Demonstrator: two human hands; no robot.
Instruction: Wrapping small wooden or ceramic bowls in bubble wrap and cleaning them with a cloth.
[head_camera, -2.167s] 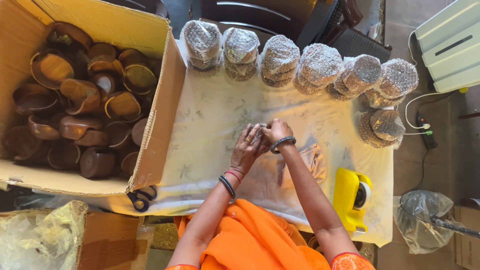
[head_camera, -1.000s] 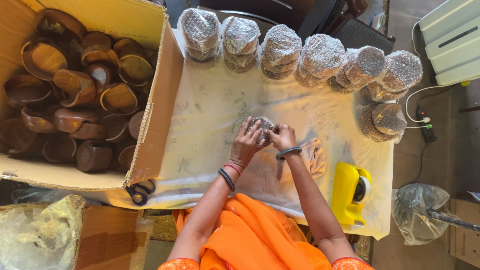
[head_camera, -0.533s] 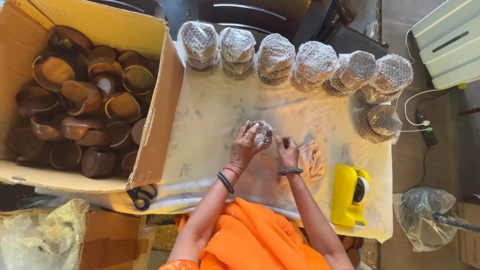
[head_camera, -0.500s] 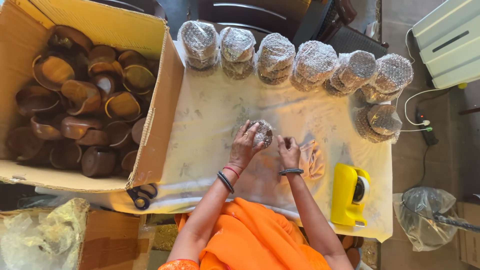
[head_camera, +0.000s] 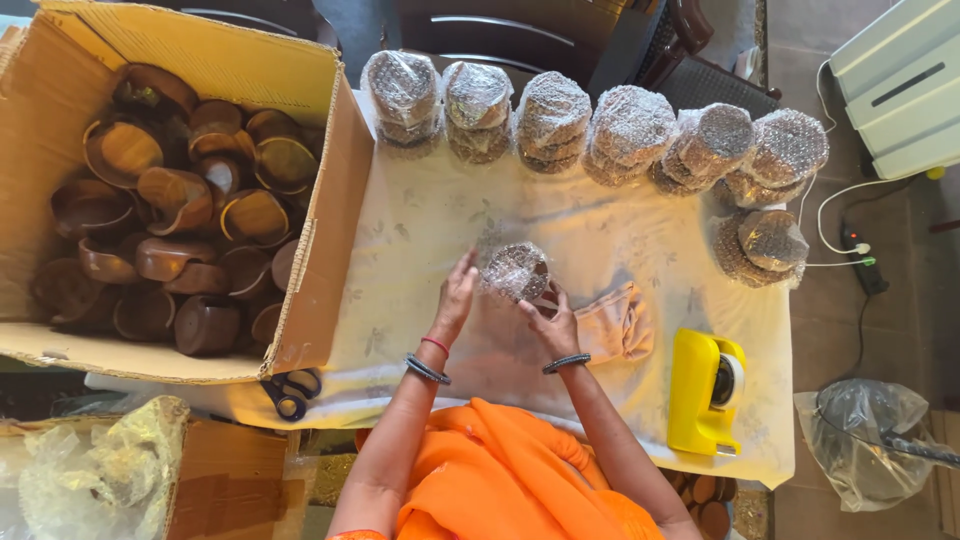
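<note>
A small round item wrapped in bubble wrap (head_camera: 514, 271) sits between my two hands above the white cloth-covered table (head_camera: 420, 220). My left hand (head_camera: 457, 297) is against its left side with fingers extended upward. My right hand (head_camera: 551, 318) touches its lower right edge from below. Both wrists wear dark bangles. Whether either hand truly grips the bundle is hard to tell; both touch it.
A row of wrapped bundles (head_camera: 590, 125) lines the far table edge. A cardboard box (head_camera: 320, 250) of brown wooden bowls (head_camera: 180, 220) stands left. Scissors (head_camera: 287, 391), a yellow tape dispenser (head_camera: 705, 390), a peach cloth (head_camera: 615, 322) and a plastic bag (head_camera: 850, 440) lie around.
The hands have moved apart and slightly forward, turning the wrapped bundle; my right hand dropped to its lower right side and my left hand opened flat against it.
</note>
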